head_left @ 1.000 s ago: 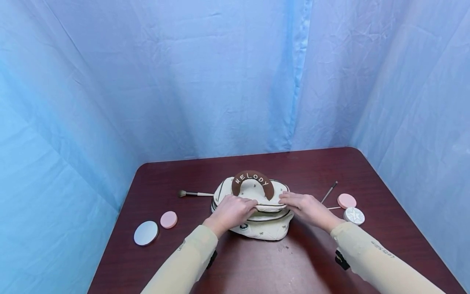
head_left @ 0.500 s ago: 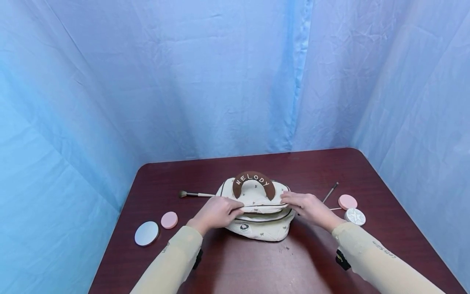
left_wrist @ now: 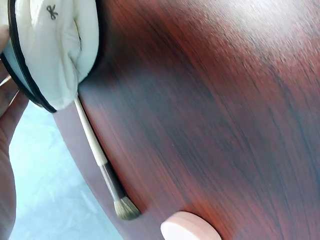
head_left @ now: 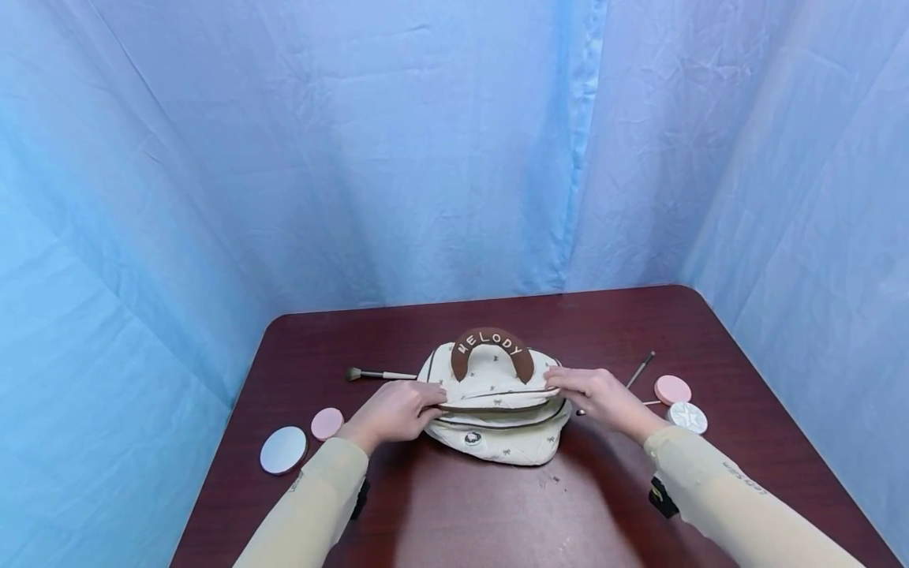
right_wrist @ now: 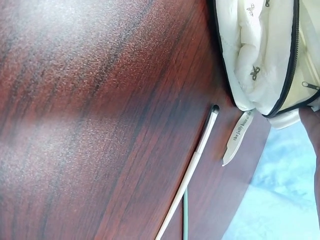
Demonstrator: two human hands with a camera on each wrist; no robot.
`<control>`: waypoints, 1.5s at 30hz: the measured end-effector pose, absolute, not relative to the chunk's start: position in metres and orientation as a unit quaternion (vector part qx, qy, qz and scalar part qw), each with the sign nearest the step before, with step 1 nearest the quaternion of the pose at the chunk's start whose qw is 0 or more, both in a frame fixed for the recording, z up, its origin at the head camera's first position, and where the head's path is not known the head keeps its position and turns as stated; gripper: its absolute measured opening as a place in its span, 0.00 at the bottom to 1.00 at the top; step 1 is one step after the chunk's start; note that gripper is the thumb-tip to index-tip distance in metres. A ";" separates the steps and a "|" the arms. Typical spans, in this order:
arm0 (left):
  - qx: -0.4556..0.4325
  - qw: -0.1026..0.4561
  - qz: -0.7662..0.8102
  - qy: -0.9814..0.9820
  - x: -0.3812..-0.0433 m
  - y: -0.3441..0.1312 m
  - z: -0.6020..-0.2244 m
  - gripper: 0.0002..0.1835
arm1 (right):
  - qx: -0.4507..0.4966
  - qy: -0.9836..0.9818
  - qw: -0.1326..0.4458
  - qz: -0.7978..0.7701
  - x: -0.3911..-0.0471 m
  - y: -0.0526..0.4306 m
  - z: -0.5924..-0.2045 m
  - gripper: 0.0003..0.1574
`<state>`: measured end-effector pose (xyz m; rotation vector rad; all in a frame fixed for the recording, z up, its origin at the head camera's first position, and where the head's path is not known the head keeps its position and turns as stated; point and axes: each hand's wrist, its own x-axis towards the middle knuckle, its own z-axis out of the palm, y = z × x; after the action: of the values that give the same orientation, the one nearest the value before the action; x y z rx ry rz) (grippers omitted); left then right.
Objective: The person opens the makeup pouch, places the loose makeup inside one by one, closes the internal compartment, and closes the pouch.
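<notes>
A cream cosmetic bag (head_left: 507, 442) with dark piping, small bow prints and a brown handle (head_left: 490, 341) reading MELODY stands mid-table, a gap showing along its front. My left hand (head_left: 396, 410) pinches the left end of its upper edge. At the right end, my right hand (head_left: 600, 398) grips the same edge, fingers on top. In the right wrist view, a zipper pull (right_wrist: 311, 86) hangs beside the hand, and a white printed strip (right_wrist: 237, 137) pokes out past the bag. Both hands show only partly in the wrist views.
Left of the bag lie a makeup brush (head_left: 376, 375), a pink round case (head_left: 327, 424) and a larger white one (head_left: 283, 450). At right are a slim dark brush (head_left: 642, 368), a pale-handled brush (right_wrist: 187, 175), a pink case (head_left: 672, 390) and a star-topped case (head_left: 686, 418).
My left hand has slid left along the bag's upper edge, from near its middle to its left end. The front gap shows wider. My right hand has barely moved.
</notes>
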<state>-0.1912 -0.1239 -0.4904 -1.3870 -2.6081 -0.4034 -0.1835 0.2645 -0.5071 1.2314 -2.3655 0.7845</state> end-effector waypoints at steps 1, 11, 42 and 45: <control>-0.466 0.085 -0.133 -0.871 -0.192 -0.125 -0.491 0.04 | 0.434 -0.837 0.180 0.279 -0.184 0.264 -0.507 0.22; -0.462 0.147 -0.122 -0.866 -0.194 -0.133 -0.494 0.08 | 0.419 -0.844 0.176 0.285 -0.184 0.266 -0.505 0.22; -0.370 0.189 -0.235 -0.879 -0.200 -0.121 -0.471 0.05 | 0.210 -0.900 0.145 0.354 -0.196 0.269 -0.489 0.13; -0.359 0.196 -0.251 -0.877 -0.201 -0.120 -0.468 0.06 | 0.194 -0.902 0.146 0.358 -0.198 0.268 -0.489 0.12</control>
<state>-0.2006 -0.1195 -0.4682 -1.0067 -2.4585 -0.7019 -0.1978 0.2679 -0.4889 0.5594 -2.5961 1.0307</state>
